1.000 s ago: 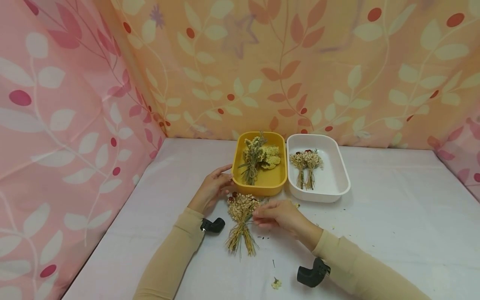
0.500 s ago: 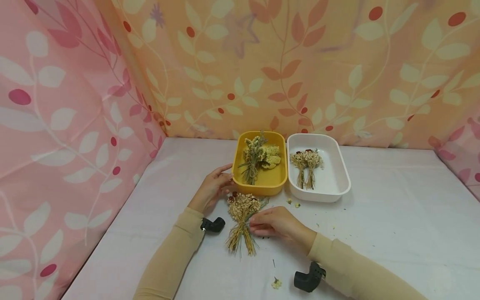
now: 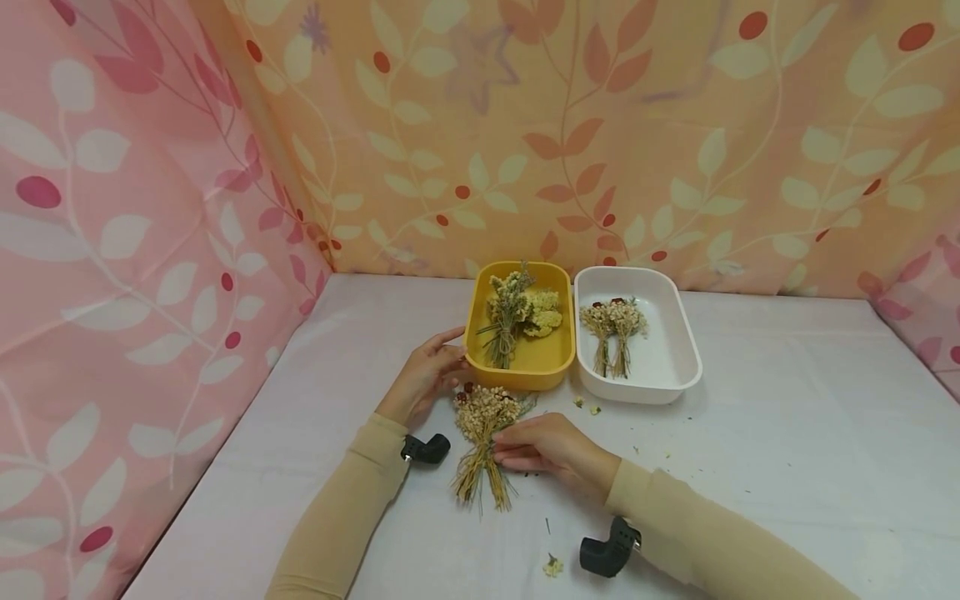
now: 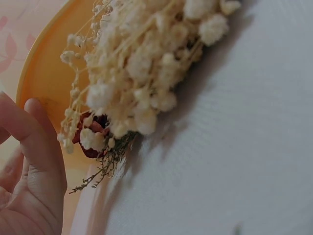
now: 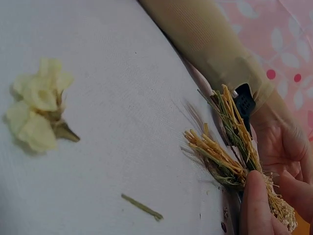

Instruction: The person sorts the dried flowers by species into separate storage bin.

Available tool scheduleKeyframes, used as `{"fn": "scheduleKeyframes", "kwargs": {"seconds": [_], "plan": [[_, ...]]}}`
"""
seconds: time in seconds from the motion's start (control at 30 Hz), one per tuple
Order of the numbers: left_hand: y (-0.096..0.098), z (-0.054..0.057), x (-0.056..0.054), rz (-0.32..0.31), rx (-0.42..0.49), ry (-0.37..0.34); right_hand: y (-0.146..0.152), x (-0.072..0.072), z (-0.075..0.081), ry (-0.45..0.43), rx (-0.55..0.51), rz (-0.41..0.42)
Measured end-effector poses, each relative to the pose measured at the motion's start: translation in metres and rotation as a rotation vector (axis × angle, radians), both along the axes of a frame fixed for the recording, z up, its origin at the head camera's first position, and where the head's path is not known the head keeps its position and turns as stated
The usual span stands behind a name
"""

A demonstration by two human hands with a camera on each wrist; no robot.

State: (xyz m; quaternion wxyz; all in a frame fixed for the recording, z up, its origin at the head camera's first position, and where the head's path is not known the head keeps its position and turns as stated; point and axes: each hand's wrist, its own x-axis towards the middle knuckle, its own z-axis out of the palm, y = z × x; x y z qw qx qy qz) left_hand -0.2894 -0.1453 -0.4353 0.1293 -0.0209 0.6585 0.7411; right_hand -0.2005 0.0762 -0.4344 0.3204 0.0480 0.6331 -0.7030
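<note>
A bunch of dried flowers [image 3: 486, 412], cream heads with dark red blooms and tied straw stems, lies on the table in front of the trays. My right hand [image 3: 555, 450] is at its binding. In the right wrist view, thumb and finger [image 5: 257, 198] pinch the tied part, stems pointing away. To the left, my left hand [image 3: 423, 375] touches the side of the yellow tray [image 3: 517, 382] with loosely bent fingers. In the left wrist view, those fingers [image 4: 41, 132] rest near the tray wall, beside the bunch's blurred cream heads [image 4: 142, 73].
The yellow tray holds a tied yellow-green bunch [image 3: 508, 312] and yellow blooms [image 3: 543, 312]. Adjoining it, a white tray [image 3: 675, 350] contains two small cream bunches [image 3: 611, 325]. A fallen pale yellow flower [image 3: 552, 567], a short stem piece [image 5: 143, 206] and crumbs lie on the table.
My right hand has shifted left and slightly toward me, from the bunch's right side to its binding. My left hand, the bunch and both trays look unmoved.
</note>
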Motion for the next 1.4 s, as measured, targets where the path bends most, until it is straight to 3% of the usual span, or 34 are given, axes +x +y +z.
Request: {"fn": "scheduleKeyframes", "kwargs": {"seconds": [0.67,1.1,1.4], "plan": [[0.0,0.002,0.001,0.003,0.006,-0.016,-0.017,-0.012,-0.001,-0.064,0.066,-0.059],[0.0,0.001,0.002,-0.009,0.025,-0.011,-0.02,-0.013,0.0,-0.094,0.016,-0.071],[-0.001,0.0,0.001,-0.004,0.005,0.002,-0.013,-0.005,-0.002,-0.098,0.014,-0.074]]}}
